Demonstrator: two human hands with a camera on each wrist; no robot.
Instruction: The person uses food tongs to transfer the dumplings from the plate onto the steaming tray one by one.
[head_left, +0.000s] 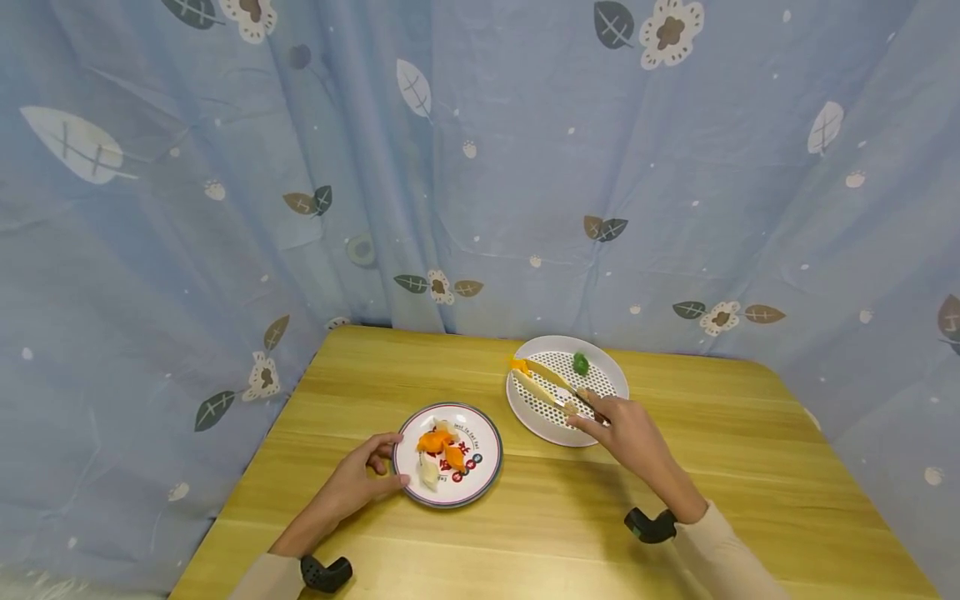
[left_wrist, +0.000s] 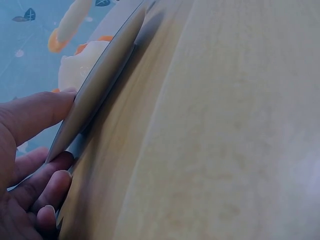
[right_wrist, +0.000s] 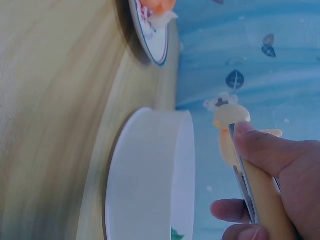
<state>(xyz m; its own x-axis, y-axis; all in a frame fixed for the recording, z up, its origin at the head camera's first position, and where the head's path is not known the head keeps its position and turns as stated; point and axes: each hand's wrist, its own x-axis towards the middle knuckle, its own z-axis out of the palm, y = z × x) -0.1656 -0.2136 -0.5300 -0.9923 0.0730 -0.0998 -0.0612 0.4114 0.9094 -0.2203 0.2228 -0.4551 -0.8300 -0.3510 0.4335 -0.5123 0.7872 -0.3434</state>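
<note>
My left hand [head_left: 360,479] grips the near-left rim of a round white plate [head_left: 486,435] with a dark-edged rim and printed red characters. In the left wrist view the thumb [left_wrist: 47,112] lies over the rim, with fingers beneath it. On the plate sit orange pieces [head_left: 433,441] and pale pieces [head_left: 429,473] that look like food. My right hand [head_left: 633,437] holds tongs [head_left: 550,373] with beige ends over a white colander [head_left: 542,427]. Between the tong tips, by the colander's left rim, is an orange piece [head_left: 521,365]. A green piece [head_left: 581,363] lies in the colander.
Both dishes stand on a wood-grain table [head_left: 525,542], the colander farther back and to the right of the plate. A blue patterned curtain [head_left: 510,167] hangs behind the table and along its sides. Each wrist wears a black device [head_left: 651,527].
</note>
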